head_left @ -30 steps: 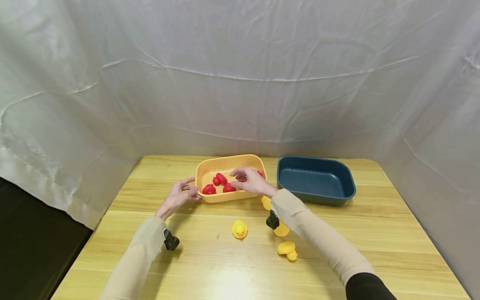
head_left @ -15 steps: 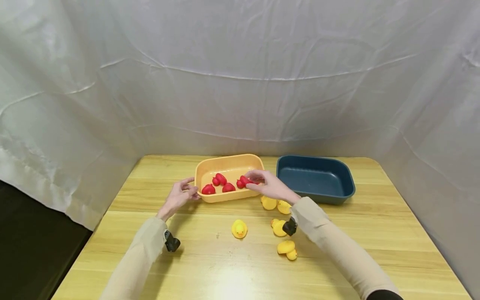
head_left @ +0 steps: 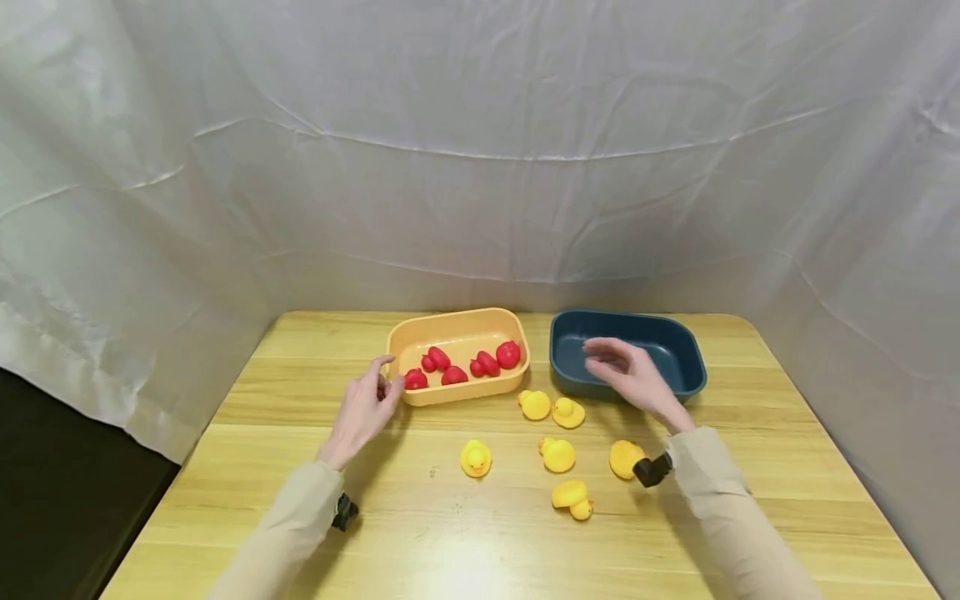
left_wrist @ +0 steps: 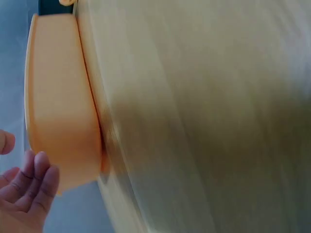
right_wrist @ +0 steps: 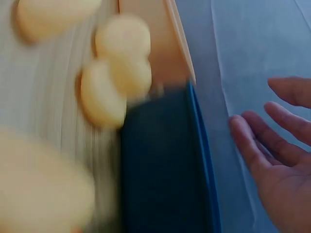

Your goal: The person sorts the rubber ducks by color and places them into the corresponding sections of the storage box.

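My left hand [head_left: 363, 417] is at the front left corner of the orange bin [head_left: 450, 397], fingers loosely bent and holding nothing. In the left wrist view its fingertips [left_wrist: 41, 158] overlap the bin's end; I cannot tell whether they touch it. Several red rubber ducks [head_left: 507, 355] lie inside that bin, some tipped over. Over the dark blue bin [head_left: 667, 321] my right hand [head_left: 636, 379] hovers with fingers relaxed and nothing in them. The right wrist view shows its fingers [right_wrist: 250, 145] spread apart from the blue bin's rim. The visible part of that bin's inside is bare.
Several yellow rubber ducks lie on the wooden table [head_left: 420, 533] in front of the bins. One duck [head_left: 476, 458] sits apart at centre; another [head_left: 624, 459] is beneath my right wrist. A pale curtain [head_left: 480, 208] hangs behind the table.
My right hand has released a red duck in the orange bin and moved right, over the blue bin. My left hand has shifted slightly off the orange bin's corner. More yellow ducks are uncovered.
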A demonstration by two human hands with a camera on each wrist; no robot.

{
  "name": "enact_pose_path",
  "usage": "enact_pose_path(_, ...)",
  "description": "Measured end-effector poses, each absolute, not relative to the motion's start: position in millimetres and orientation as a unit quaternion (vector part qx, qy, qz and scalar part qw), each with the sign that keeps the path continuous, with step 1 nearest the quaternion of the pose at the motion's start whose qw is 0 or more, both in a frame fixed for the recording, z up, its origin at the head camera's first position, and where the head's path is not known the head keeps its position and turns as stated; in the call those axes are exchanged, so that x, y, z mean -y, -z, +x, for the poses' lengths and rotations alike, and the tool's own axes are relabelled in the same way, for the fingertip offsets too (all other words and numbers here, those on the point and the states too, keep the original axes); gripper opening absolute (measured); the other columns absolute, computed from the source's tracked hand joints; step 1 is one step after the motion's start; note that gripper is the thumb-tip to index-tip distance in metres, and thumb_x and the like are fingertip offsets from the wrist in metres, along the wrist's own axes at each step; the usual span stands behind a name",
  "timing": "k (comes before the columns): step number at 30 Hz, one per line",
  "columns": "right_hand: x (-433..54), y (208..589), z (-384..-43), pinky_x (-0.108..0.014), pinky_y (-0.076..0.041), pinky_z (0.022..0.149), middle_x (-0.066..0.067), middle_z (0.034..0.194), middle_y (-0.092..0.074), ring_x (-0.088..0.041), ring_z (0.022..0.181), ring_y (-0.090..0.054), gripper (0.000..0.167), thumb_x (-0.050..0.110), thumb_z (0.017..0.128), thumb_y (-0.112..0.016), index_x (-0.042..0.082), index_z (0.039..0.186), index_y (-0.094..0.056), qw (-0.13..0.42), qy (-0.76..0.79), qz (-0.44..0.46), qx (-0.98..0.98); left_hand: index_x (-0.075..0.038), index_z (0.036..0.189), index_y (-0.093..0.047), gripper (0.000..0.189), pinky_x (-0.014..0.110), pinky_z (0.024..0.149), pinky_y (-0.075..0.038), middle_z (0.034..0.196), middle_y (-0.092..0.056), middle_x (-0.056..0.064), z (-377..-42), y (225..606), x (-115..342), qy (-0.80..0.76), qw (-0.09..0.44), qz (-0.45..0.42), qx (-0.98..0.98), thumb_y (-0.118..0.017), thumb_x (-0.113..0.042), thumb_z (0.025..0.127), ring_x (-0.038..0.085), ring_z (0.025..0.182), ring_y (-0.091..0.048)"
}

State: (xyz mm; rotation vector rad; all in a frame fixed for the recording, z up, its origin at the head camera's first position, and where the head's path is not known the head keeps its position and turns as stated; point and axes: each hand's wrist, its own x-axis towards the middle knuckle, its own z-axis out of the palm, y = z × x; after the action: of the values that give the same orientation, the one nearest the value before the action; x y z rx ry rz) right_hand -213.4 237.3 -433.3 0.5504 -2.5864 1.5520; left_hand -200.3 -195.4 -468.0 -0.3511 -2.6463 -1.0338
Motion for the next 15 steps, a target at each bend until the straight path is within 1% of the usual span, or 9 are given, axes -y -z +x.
enact_pose_path(1,-246.3,434.8,-212.3,-0.005,-0.05,0.087,-0.025,0.127,-0.066,-0.006,0.105,-0.065,0.036,0.009,0.098,-0.064,-0.006,0.13,-0.06,0.058,-0.505,0.168,0.845,0.002,0.135,-0.054,0.041,0.019,0.057,-0.048,0.071,-0.063,0.003,-198.5,467.7,193.0,0.358,0.143,-0.133,0.913,-0.063,-0.015,0.099,0.007,0.06,-0.053)
enact_pose_path(3,-264.1,438.2,-211.0,-0.003,-0.05,0.084,-0.014,0.12,-0.07,0.005,0.1,-0.062,0.034,0.008,0.098,-0.064,-0.007,0.129,-0.061,0.1,-0.506,0.145,0.844,0.001,0.129,-0.058,0.035,0.018,0.056,-0.048,0.07,-0.061,0.001,-195.5,468.3,188.5,0.36,0.145,-0.157,0.908,-0.064,-0.015,0.098,0.006,0.061,-0.052)
enact_pose_path(5,-280.4,441.5,-210.5,-0.002,-0.049,0.081,0.003,0.112,-0.071,0.01,0.095,-0.06,0.033,0.004,0.097,-0.064,-0.009,0.126,-0.061,0.139,-0.516,0.119,0.837,0.0,0.122,-0.061,0.03,0.018,0.058,-0.05,0.071,-0.061,-0.001,-192.5,468.6,183.8,0.364,0.141,-0.181,0.903,-0.067,-0.015,0.097,0.006,0.063,-0.053)
enact_pose_path(7,-295.8,445.5,-211.5,0.0,-0.048,0.079,0.02,0.105,-0.067,0.012,0.091,-0.058,0.031,0.002,0.096,-0.064,-0.011,0.124,-0.061,0.179,-0.514,0.092,0.834,-0.001,0.117,-0.063,0.026,0.02,0.062,-0.053,0.073,-0.061,-0.002,-189.8,469.4,178.9,0.368,0.132,-0.205,0.897,-0.069,-0.014,0.095,0.006,0.066,-0.055)
enact_pose_path(8,-302.7,447.5,-211.9,0.0,-0.047,0.078,0.027,0.101,-0.064,0.012,0.088,-0.057,0.03,0.001,0.095,-0.065,-0.011,0.122,-0.062,0.196,-0.512,0.076,0.833,-0.001,0.116,-0.064,0.026,0.021,0.064,-0.055,0.074,-0.062,-0.002,-188.4,469.9,176.4,0.369,0.127,-0.217,0.895,-0.07,-0.014,0.094,0.006,0.068,-0.056)
enact_pose_path(9,-309.5,449.6,-212.5,0.001,-0.047,0.076,0.03,0.099,-0.063,0.013,0.086,-0.057,0.029,0.0,0.094,-0.065,-0.011,0.121,-0.063,0.211,-0.509,0.057,0.833,-0.002,0.115,-0.065,0.026,0.023,0.066,-0.057,0.076,-0.062,-0.002,-187.1,470.3,173.9,0.371,0.119,-0.227,0.893,-0.072,-0.014,0.093,0.007,0.071,-0.058)
enact_pose_path(11,-321.0,452.8,-213.2,0.001,-0.045,0.074,0.027,0.097,-0.064,0.013,0.082,-0.055,0.028,0.0,0.093,-0.064,-0.009,0.119,-0.065,0.233,-0.496,0.018,0.836,-0.001,0.114,-0.065,0.028,0.027,0.071,-0.059,0.08,-0.064,-0.001,-184.4,470.5,168.5,0.37,0.106,-0.25,0.888,-0.074,-0.015,0.092,0.01,0.075,-0.061)
enact_pose_path(13,-330.5,454.7,-212.8,0.002,-0.044,0.072,0.013,0.101,-0.068,0.012,0.079,-0.053,0.028,0.002,0.093,-0.064,-0.007,0.119,-0.066,0.24,-0.47,-0.018,0.849,-0.001,0.115,-0.065,0.031,0.031,0.077,-0.061,0.087,-0.067,0.001,-181.9,471.0,163.7,0.366,0.089,-0.271,0.886,-0.075,-0.018,0.091,0.013,0.081,-0.064)
enact_pose_path(15,-338.7,455.7,-212.2,0.001,-0.041,0.07,-0.007,0.109,-0.069,0.007,0.08,-0.053,0.031,0.004,0.093,-0.063,-0.006,0.122,-0.066,0.228,-0.44,-0.046,0.867,0.0,0.117,-0.065,0.034,0.035,0.084,-0.061,0.095,-0.07,0.005,-179.8,471.3,159.5,0.368,0.063,-0.29,0.881,-0.075,-0.021,0.092,0.018,0.089,-0.067)
